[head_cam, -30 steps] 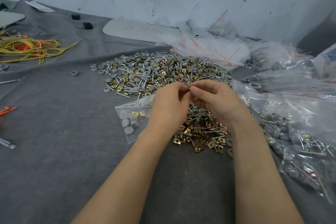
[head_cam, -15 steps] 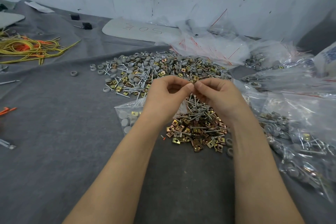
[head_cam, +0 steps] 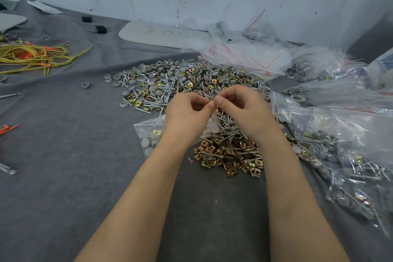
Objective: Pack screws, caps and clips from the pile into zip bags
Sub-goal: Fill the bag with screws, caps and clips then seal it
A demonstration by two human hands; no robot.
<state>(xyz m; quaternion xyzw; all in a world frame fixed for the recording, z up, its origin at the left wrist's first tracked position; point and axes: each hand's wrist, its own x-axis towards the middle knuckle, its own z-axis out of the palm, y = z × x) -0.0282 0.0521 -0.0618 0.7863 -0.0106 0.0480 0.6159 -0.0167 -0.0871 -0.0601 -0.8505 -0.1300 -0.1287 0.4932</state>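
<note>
The left hand (head_cam: 187, 117) and right hand (head_cam: 244, 112) meet fingertip to fingertip, each pinching the top edge of a clear zip bag (head_cam: 146, 132) — its body lies on the bench (head_cam: 63, 176) under the left wrist, grey caps and a brass clip inside. Just beyond the hands spreads the mixed pile (head_cam: 191, 83); a heap of brass clips (head_cam: 229, 155) sits between the wrists. Filled bags (head_cam: 340, 155) crowd the bench's right edge — yellow cords (head_cam: 32, 55) lie near its far left corner.

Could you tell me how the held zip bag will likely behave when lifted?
The zip bag is thin clear film, so probably floppy. Grey caps and a clip lie at its closed end, so it would likely sag there.
</note>
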